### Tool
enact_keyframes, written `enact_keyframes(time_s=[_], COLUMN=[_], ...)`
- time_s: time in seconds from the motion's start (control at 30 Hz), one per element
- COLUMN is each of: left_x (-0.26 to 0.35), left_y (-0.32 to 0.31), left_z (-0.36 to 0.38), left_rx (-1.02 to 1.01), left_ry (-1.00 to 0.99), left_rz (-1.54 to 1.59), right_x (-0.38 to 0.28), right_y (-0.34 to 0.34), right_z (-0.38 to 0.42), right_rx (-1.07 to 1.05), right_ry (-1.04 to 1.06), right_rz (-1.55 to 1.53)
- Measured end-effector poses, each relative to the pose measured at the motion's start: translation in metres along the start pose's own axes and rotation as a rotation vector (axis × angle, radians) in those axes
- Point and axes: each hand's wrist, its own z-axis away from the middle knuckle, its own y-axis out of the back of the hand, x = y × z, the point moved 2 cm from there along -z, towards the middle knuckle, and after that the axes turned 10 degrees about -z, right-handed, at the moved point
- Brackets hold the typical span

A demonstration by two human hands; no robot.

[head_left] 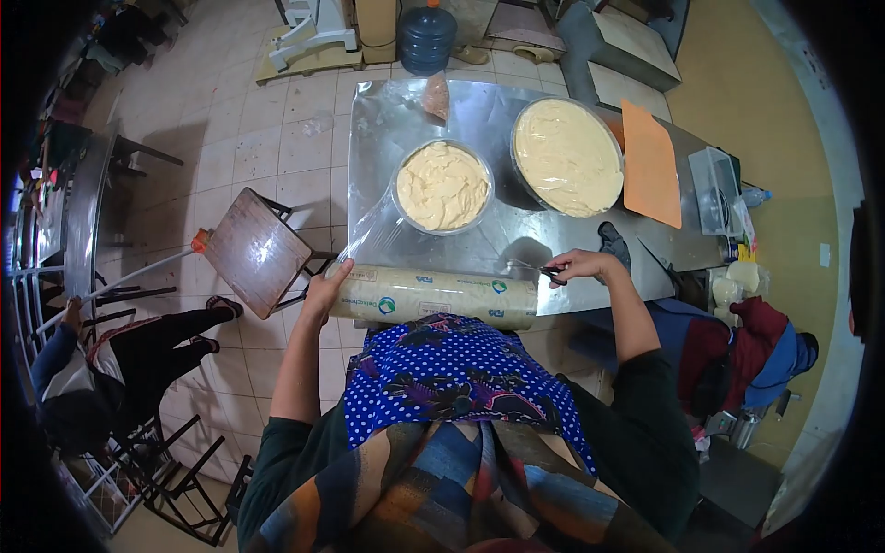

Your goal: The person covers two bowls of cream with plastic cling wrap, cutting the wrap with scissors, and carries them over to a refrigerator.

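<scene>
The left hand (pixel 324 288) is clamped around the left end of the cling film roll (pixel 433 297), pinning it at the near edge of the steel bench (pixel 516 235) so it cannot roll away. A clear sheet of film (pixel 373 226) runs up from the roll, past its left end and over the smaller bowl of pale batter (pixel 442 186), which sits just beyond the roll. Holding the roll low and steady looks like what keeps that sheet taut. At the roll's right end, the right hand (pixel 579 267) is closed on a small dark tool (pixel 553 274). It could be a cutter or scissors, but it is too small to tell.

Beyond the roll and to its right stands the larger bowl of batter (pixel 568 157), with an orange cutting board (pixel 651 166) further right. A clear plastic tub (pixel 716 189) sits at the bench's far right. Left of the roll, off the bench, is a wooden stool (pixel 256 251), and another person (pixel 111 364) crouches on the tiled floor (pixel 249 138). Far beyond the roll, a blue water jug (pixel 427 37) stands on the floor. Nothing lies between the roll and the 2 bowls.
</scene>
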Motion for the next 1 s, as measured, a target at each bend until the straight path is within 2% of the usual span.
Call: enact_keyframes(time_s=[0.13,0.2,0.33,0.43,0.5,0.53,0.6,0.73,0.8,0.83,0.97,1.0], left_x=[0.006,0.005,0.004,-0.003,-0.004,0.0,0.002,-0.004,-0.016,-0.023,-0.019,-0.017], left_y=[0.001,0.001,0.002,0.001,0.001,0.001,0.002,0.001,-0.001,-0.003,-0.001,-0.001], left_z=[0.006,0.005,0.004,-0.004,-0.004,0.0,0.002,-0.003,-0.013,-0.021,-0.017,-0.015], left_rx=[0.031,0.028,0.02,0.003,-0.012,-0.004,0.005,0.003,0.025,0.023,-0.009,-0.008], left_ry=[0.008,0.011,0.001,0.008,0.016,0.01,0.006,0.019,0.018,0.02,0.018,0.018], left_rz=[-0.013,-0.006,0.01,0.027,0.035,0.024,0.015,-0.002,-0.002,-0.009,-0.002,-0.001], right_x=[-0.023,-0.017,-0.015,-0.018,-0.027,-0.031,-0.036,-0.042,-0.047,-0.057,-0.05,-0.058], right_y=[-0.005,-0.007,-0.008,-0.007,-0.008,-0.009,-0.012,-0.029,-0.039,-0.044,-0.041,-0.041], right_z=[-0.019,-0.04,-0.052,-0.053,-0.045,-0.044,-0.045,-0.07,-0.08,-0.075,-0.082,-0.073], right_rx=[-0.083,-0.149,-0.136,-0.181,-0.19,-0.192,-0.238,-0.237,-0.272,-0.217,-0.287,-0.266], right_ry=[-0.144,-0.055,-0.082,0.007,-0.162,-0.162,-0.132,-0.067,0.081,0.086,0.123,0.028], right_rz=[0.064,0.088,0.16,0.115,0.136,0.139,0.03,0.066,-0.04,0.039,0.02,0.034])
